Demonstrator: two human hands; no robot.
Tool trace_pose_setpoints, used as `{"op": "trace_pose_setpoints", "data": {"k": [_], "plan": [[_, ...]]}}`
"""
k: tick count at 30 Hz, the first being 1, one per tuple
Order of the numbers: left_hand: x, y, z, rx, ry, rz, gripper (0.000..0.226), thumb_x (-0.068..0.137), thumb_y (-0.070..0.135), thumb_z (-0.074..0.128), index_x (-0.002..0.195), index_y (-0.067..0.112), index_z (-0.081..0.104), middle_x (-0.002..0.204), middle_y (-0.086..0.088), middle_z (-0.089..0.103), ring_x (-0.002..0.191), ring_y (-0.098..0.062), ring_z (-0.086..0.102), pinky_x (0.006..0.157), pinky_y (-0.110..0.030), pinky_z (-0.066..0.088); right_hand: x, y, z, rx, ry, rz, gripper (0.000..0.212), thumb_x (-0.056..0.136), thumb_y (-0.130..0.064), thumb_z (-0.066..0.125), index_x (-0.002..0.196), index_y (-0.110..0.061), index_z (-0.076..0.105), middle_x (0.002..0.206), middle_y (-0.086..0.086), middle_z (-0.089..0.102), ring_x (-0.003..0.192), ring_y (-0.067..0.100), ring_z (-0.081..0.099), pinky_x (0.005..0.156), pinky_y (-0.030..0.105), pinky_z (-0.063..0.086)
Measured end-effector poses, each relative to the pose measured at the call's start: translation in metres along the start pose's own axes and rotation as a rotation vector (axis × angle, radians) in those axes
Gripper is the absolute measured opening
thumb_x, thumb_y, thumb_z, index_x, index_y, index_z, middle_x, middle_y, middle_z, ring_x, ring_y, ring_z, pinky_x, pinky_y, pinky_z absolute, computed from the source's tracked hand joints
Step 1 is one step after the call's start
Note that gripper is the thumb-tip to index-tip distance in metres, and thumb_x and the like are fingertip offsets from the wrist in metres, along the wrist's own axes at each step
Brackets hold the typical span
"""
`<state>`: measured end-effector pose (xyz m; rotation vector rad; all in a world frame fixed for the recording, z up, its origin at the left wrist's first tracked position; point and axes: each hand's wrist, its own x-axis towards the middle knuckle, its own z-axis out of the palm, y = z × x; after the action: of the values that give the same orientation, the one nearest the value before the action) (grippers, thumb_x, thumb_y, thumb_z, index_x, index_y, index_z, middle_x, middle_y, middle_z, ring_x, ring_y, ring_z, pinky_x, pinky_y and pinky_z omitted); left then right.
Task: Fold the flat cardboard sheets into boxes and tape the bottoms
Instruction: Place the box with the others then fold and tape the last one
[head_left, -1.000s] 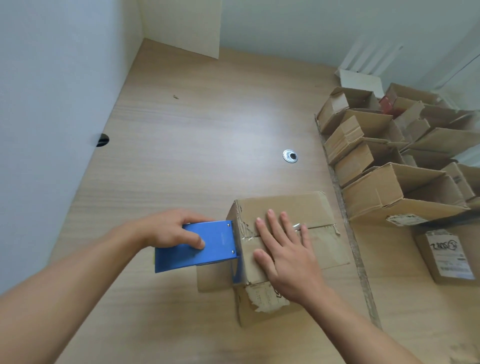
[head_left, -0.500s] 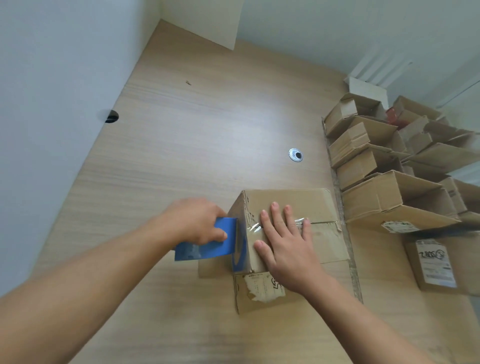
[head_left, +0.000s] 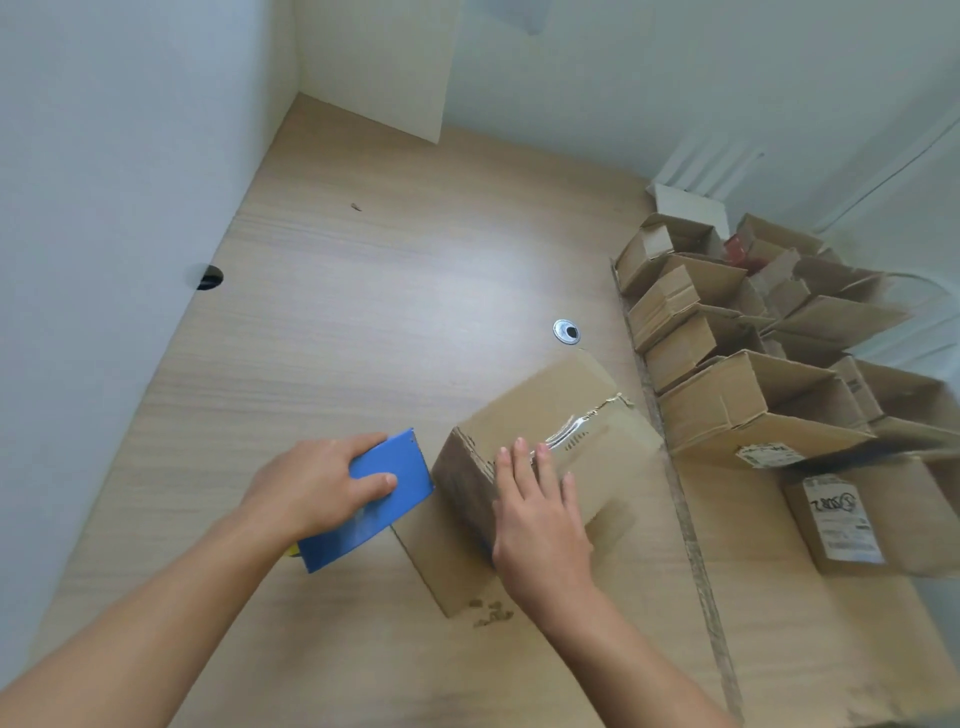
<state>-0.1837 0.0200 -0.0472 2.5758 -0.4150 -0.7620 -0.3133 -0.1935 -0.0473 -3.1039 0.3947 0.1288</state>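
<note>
Now that the box (head_left: 561, 405) has swung askew, your left grip (head_left: 311, 488) clutches the blue dispenser (head_left: 363, 525), pulled back beside it; right grip (head_left: 540, 525) presses flat on top.

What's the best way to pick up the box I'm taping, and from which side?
Probably clamp the box across its two long side walls, reaching from above. Its taped face is up, closed and flat: no rim to hook. Your right hand lies flat on top; your left hand grips the blue tape dispenser.
</note>
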Motion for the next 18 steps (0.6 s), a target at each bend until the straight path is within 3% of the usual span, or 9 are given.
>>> {"op": "trace_pose_setpoints", "data": {"k": [2, 5, 7, 9, 12, 14, 16, 18], "plan": [[-0.002, -0.002, -0.003, -0.019, 0.027, -0.007, 0.061, 0.078, 0.069, 0.048, 0.137, 0.061, 0.037, 0.112, 0.019, 0.063, 0.095, -0.012, 0.059, 0.078, -0.033, 0.053, -0.010, 0.012, -0.001, 0.032, -0.002, -0.039, 0.082, 0.070, -0.014, 0.081, 0.144, -0.021, 0.047, 0.149, 0.016, 0.047, 0.138, 0.038, 0.044, 0.101, 0.055, 0.046], [-0.005, -0.001, -0.006, -0.037, 0.040, 0.006, 0.061, 0.077, 0.070, 0.048, 0.137, 0.062, 0.037, 0.110, 0.022, 0.063, 0.094, -0.010, 0.059, 0.077, -0.032, 0.053, -0.014, 0.028, 0.000, 0.079, 0.051, -0.070, 0.064, 0.090, -0.029, 0.055, 0.150, -0.022, 0.034, 0.155, 0.006, 0.040, 0.142, 0.027, 0.039, 0.110, 0.049, 0.039], [-0.006, 0.000, -0.007, -0.047, 0.049, 0.008, 0.061, 0.077, 0.071, 0.048, 0.136, 0.062, 0.039, 0.110, 0.022, 0.064, 0.095, -0.010, 0.059, 0.078, -0.033, 0.053, -0.012, 0.035, -0.003, 0.097, 0.031, -0.066, 0.062, 0.091, -0.043, 0.044, 0.148, -0.020, 0.040, 0.154, -0.001, 0.043, 0.142, 0.019, 0.039, 0.111, 0.041, 0.029], [-0.009, 0.000, -0.008, -0.057, 0.064, 0.004, 0.054, 0.083, 0.065, 0.053, 0.135, 0.061, 0.041, 0.109, 0.021, 0.064, 0.095, -0.010, 0.059, 0.080, -0.033, 0.053, -0.008, 0.039, -0.007, 0.063, 0.013, -0.094, 0.063, 0.091, -0.055, 0.041, 0.144, -0.023, 0.049, 0.151, -0.003, 0.045, 0.140, 0.016, 0.038, 0.106, 0.037, 0.028], [-0.012, -0.001, -0.010, -0.069, 0.091, -0.001, 0.051, 0.086, 0.061, 0.056, 0.135, 0.060, 0.042, 0.111, 0.021, 0.063, 0.096, -0.009, 0.059, 0.081, -0.033, 0.053, 0.007, 0.043, -0.025, 0.124, -0.035, -0.087, 0.078, 0.087, -0.075, 0.024, 0.149, -0.030, 0.039, 0.154, -0.011, 0.034, 0.142, 0.013, 0.028, 0.108, 0.034, 0.025], [-0.013, 0.001, -0.011, -0.076, 0.102, -0.007, 0.052, 0.087, 0.060, 0.056, 0.136, 0.060, 0.041, 0.114, 0.021, 0.063, 0.097, -0.009, 0.059, 0.081, -0.033, 0.053, 0.025, 0.046, -0.035, 0.150, -0.067, -0.032, 0.084, 0.083, -0.077, 0.014, 0.154, -0.033, 0.026, 0.160, -0.014, 0.018, 0.144, 0.014, 0.016, 0.109, 0.035, 0.020], [-0.015, 0.005, -0.012, -0.075, 0.138, -0.021, 0.053, 0.087, 0.062, 0.053, 0.137, 0.060, 0.040, 0.110, 0.022, 0.064, 0.095, -0.009, 0.059, 0.078, -0.033, 0.053, 0.039, 0.044, -0.036, 0.113, -0.079, -0.001, 0.078, 0.089, -0.074, 0.019, 0.156, -0.034, 0.018, 0.164, -0.015, 0.003, 0.148, 0.016, 0.004, 0.109, 0.039, 0.018], [-0.016, 0.012, -0.013, -0.088, 0.206, -0.049, 0.054, 0.087, 0.064, 0.050, 0.139, 0.059, 0.037, 0.103, 0.019, 0.065, 0.090, -0.013, 0.060, 0.074, -0.032, 0.052, 0.047, 0.042, -0.029, 0.087, -0.105, -0.007, 0.070, 0.097, -0.066, 0.025, 0.157, -0.031, 0.018, 0.165, -0.017, 0.002, 0.151, 0.008, -0.004, 0.106, 0.039, 0.017]]}}
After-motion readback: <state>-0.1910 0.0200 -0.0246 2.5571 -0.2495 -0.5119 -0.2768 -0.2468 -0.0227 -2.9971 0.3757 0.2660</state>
